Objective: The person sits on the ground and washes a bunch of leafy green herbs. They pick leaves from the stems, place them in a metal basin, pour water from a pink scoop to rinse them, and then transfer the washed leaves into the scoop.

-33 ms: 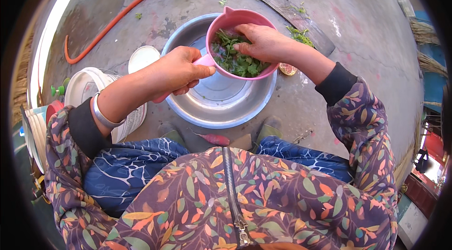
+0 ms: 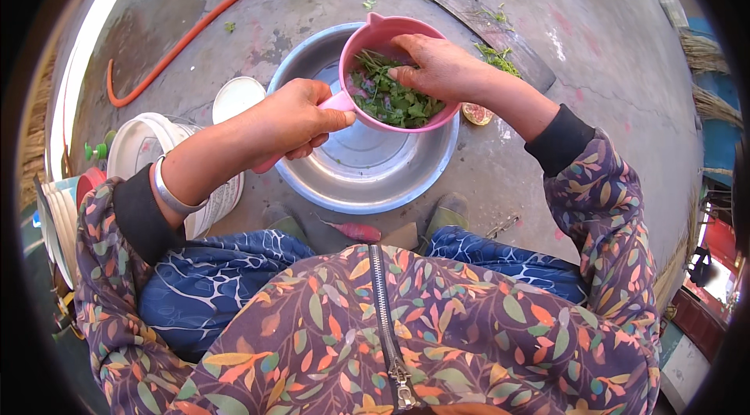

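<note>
My left hand (image 2: 308, 118) is closed round the handle of a pink plastic dipper (image 2: 376, 24), which has a small pouring lip. Wet, leafy green herbs (image 2: 391, 99) lie in the dipper. My right hand (image 2: 433, 67) reaches over the far right rim, its thumb apart from the fingers and touching the leaves; some fingertips are hidden. Below the tilted dipper stands a wide metal basin (image 2: 367, 200) with a blue rim. A little water or wetness shows on its bottom.
A white bucket (image 2: 215, 212) stands left, near a round white lid (image 2: 238, 95). An orange hose (image 2: 199, 28) curves across the concrete. Beyond the basin lies a dark board (image 2: 476, 21) with green scraps (image 2: 498, 60). A pink radish (image 2: 355, 230) lies between my feet.
The dipper has shifted slightly left and tilts a little differently. My right hand has moved slightly right, lifting its thumb a little among the leaves.
</note>
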The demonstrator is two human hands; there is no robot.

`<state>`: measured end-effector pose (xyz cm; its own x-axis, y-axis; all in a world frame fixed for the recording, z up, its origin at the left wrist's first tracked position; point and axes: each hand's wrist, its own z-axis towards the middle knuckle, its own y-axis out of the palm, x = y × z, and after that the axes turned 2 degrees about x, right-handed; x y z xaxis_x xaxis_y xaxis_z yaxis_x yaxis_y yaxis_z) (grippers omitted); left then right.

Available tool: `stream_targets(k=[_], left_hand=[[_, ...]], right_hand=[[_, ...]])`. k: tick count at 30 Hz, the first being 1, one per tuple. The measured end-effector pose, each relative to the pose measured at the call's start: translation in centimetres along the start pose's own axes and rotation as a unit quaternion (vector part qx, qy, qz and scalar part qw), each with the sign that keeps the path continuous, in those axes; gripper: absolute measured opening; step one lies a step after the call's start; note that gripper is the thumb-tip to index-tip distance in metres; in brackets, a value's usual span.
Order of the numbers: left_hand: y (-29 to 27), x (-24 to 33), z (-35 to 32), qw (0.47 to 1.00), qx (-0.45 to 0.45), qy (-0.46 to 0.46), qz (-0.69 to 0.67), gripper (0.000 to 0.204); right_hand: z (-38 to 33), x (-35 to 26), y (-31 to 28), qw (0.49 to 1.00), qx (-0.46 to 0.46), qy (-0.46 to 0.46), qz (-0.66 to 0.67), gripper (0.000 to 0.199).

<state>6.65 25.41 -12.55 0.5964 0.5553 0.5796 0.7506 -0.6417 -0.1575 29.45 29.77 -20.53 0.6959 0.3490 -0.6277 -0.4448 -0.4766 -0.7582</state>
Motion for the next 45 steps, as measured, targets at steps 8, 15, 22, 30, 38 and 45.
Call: stream_targets(k=[8,15,22,30,38,45], left_hand=[[0.8,0.5,0.4,1.000,-0.003,-0.022,-0.009,0.026],[0.7,-0.1,0.5,1.000,-0.009,-0.012,-0.012,0.027],[0.8,-0.4,0.4,1.000,-0.020,-0.002,-0.021,0.027],[0.7,-0.3,0.4,1.000,0.007,0.014,-0.027,0.027],[1.4,0.0,0.5,0.999,0.004,0.007,-0.032,0.025],[1.5,-0.9,0.5,1.000,-0.007,-0.007,-0.001,0.028]], right_hand=[[0.2,-2.0,4.5,0.991,-0.020,0.037,-0.127,0.057],[0.6,-0.3,3.6,0.987,-0.073,0.095,-0.107,0.036],[-0.3,0.5,2.6,0.924,-0.091,0.136,0.345,0.035],[0.2,1.1,-0.4,0.998,-0.019,0.036,0.038,0.041],[-0.2,-1.5,3.4,0.987,-0.050,0.036,-0.151,0.067],[-0.3,0.8,2.6,0.983,-0.147,0.098,-0.052,0.052]])
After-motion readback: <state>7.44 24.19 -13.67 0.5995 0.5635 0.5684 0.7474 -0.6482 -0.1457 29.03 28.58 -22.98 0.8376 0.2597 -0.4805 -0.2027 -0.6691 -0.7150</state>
